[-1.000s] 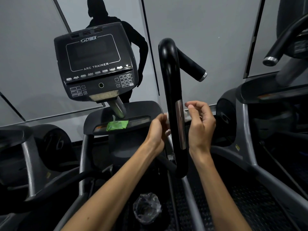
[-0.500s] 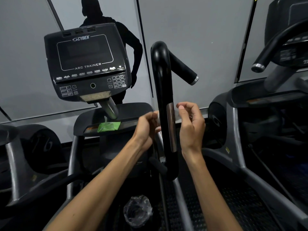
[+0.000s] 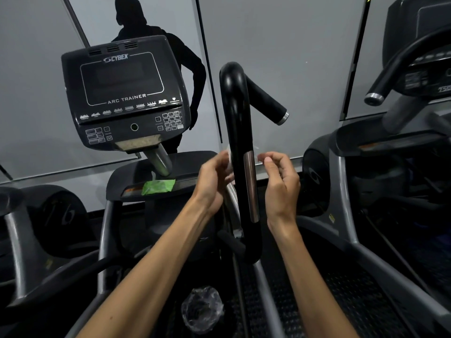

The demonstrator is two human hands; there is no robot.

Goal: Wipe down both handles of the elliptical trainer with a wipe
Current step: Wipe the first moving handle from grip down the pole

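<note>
At far left stands a neighbouring machine [image 3: 29, 240] with a grey metal frame and a rounded black housing. Next is the console [image 3: 124, 93] of the elliptical trainer: a matte black panel, tilted, marked CYBEX and ARC TRAINER, with a dark screen and small keypads along its lower edge. It sits on a short brushed-metal post. Below it, a green wipe packet [image 3: 158, 186] lies on the black console shelf [image 3: 136, 176], one sheet standing up from its top. Low in the foreground, crinkled clear plastic [image 3: 202, 308] sits in a round holder.

The left hand [image 3: 212, 181] is raised just left of the handle [image 3: 240, 154], fingers curled round a small white wipe [image 3: 230, 158] that shows at the handle's left edge. The handle is a glossy black tube, upright, bent over in a hook at the top, with a narrow polished metal strip [image 3: 250, 186] set into its face. It stands directly between the two hands and hides part of the wipe. A second black grip [image 3: 267, 103], matte and capped in silver, angles down to the right behind it.

The right hand [image 3: 280, 184] is just right of the handle, fingers curled and thumb meeting fingertips; whether it pinches the wipe's far edge cannot be told.

At far right stands another machine [image 3: 402, 147], with a silver-capped grip.
</note>
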